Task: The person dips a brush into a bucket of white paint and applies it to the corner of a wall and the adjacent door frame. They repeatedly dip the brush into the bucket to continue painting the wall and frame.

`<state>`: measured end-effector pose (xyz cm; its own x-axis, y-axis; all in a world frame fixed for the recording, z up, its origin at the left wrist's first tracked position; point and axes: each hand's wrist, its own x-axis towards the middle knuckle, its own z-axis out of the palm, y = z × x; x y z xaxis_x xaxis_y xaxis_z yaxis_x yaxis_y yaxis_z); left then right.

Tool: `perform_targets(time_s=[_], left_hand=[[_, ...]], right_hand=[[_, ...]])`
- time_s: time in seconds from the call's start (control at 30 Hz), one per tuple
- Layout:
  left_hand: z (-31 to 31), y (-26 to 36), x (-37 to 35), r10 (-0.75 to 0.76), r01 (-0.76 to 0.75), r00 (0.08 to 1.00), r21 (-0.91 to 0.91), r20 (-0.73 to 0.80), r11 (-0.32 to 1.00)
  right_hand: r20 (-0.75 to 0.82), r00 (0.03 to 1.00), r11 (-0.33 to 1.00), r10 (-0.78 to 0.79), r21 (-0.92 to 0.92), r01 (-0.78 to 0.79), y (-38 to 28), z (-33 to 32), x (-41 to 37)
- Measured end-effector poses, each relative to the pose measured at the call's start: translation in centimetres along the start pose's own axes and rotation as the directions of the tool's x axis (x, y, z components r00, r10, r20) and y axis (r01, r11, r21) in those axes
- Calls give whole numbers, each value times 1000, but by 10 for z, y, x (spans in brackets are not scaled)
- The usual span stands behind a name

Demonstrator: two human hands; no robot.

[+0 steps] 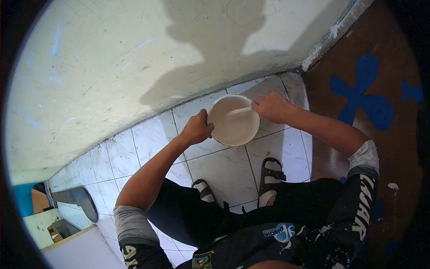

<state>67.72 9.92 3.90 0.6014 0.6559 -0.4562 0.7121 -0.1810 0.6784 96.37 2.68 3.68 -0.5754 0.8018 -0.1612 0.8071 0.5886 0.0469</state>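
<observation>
A round white bucket holds a smooth, cream-coloured liquid that looks like paint. My left hand grips the bucket's rim on its left side, thumb toward the inside. At the right rim, my right hand is closed round the end of a pale stick, which slants across the bucket into the liquid. The stick is coated in the same cream colour, so its exact kind and its lower end are hidden.
A scuffed cream wall rises just beyond the bucket. On the right is a brown surface with a blue flower shape. My sandalled feet stand on white tiles. A dark, rounded object lies far left.
</observation>
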Motion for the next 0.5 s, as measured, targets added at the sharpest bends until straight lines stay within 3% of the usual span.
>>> perform_targets(time_s=[0.03, 0.17, 0.23, 0.5], left_hand=[[1, 0, 1, 18, -18, 1000, -34, -6, 999], [1, 0, 2, 12, -13, 1000, 43, 11, 999], [1, 2, 2, -28, 29, 999, -43, 20, 999], [4, 3, 3, -36, 36, 999, 17, 37, 999]], right_hand=[[60, 998, 999, 19, -49, -16, 2, 0, -1], [-47, 999, 1000, -22, -4, 22, 0, 3, -3], [52, 998, 999, 32, -33, -30, 0, 1, -2], [31, 1000, 1000, -5, -4, 5, 1, -1, -4]])
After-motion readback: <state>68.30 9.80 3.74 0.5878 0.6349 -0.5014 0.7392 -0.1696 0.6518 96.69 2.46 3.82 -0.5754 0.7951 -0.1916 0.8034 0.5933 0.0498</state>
